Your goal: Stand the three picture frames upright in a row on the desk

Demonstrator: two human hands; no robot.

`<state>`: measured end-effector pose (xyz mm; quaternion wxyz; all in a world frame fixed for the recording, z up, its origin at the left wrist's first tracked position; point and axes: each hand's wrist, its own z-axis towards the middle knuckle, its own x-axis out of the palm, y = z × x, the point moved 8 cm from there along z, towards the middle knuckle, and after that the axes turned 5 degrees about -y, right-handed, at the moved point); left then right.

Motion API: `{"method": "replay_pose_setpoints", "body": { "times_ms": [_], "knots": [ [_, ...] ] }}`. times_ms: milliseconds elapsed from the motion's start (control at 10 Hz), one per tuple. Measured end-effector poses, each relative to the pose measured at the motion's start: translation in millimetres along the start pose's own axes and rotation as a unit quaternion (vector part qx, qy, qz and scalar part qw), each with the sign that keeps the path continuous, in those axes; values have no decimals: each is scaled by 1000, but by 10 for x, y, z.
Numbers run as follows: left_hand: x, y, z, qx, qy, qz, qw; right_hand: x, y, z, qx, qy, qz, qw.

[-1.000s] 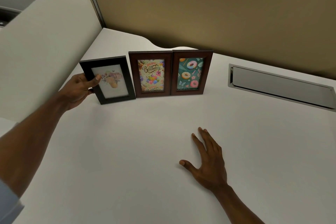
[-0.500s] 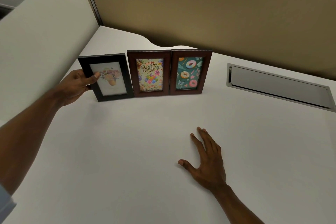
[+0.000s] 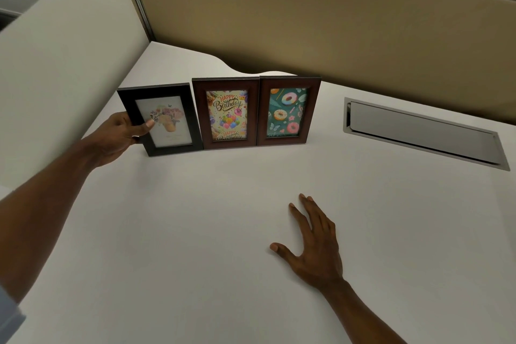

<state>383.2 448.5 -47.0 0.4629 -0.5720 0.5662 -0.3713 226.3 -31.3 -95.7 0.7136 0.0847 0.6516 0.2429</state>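
Three picture frames stand side by side on the white desk [image 3: 223,232]. The black frame [image 3: 167,119] with a flower picture is at the left, tilted slightly to the left. My left hand [image 3: 120,134] grips its left edge, thumb on the glass. A brown frame with a birthday card [image 3: 226,113] stands upright in the middle, touching a brown frame with a doughnut print [image 3: 287,112] on its right. My right hand [image 3: 315,243] lies flat on the desk in front, fingers spread, holding nothing.
A metal cable hatch [image 3: 418,134] is set into the desk at the right. A tan partition wall [image 3: 307,22] runs behind the frames, and a cream curved divider [image 3: 61,50] rises at the left.
My left hand keeps hold of the black frame, which sits a little closer to the middle frame. My right hand has not moved.
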Motion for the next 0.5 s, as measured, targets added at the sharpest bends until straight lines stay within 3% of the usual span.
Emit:
{"method": "replay_pose_setpoints", "body": {
  "times_ms": [300,400,500],
  "knots": [
    [137,13,-208,22,-25,59,998,13,-13,4,-2,3,-5,1000],
    [67,123,-359,-14,-117,140,983,21,-32,4,-10,0,-10,1000],
    [79,240,-523,-38,-162,185,969,56,-17,-12,-16,-1,-7,1000]
  ]
}}
